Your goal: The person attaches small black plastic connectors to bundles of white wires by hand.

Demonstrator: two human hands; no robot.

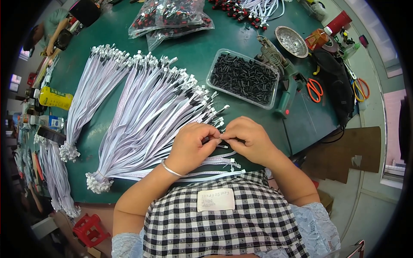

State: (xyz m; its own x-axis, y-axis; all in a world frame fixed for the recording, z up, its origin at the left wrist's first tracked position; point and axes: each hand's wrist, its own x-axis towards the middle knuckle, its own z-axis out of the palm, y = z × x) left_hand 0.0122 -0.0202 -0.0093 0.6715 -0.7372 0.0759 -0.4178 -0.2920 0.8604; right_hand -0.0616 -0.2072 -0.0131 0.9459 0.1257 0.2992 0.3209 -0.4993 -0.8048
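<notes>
My left hand, with a silver bangle on its wrist, is closed in a pinch. Its fingertips meet those of my right hand, which is pinched closed too. What they hold between them is too small and covered to make out. Beneath and beside both hands lie the connector ends of a big fanned bundle of white flat ribbon cables. Many of these ends carry white plugs, some with black sleeves on the wires. Beyond my hands stands a clear plastic tub of short black tube pieces.
A second cable bundle lies left, near a yellow bottle. A green-handled heat tool, orange scissors and a metal bowl are right. Plastic bags of red-black parts lie at the back. Another person's arm shows far left.
</notes>
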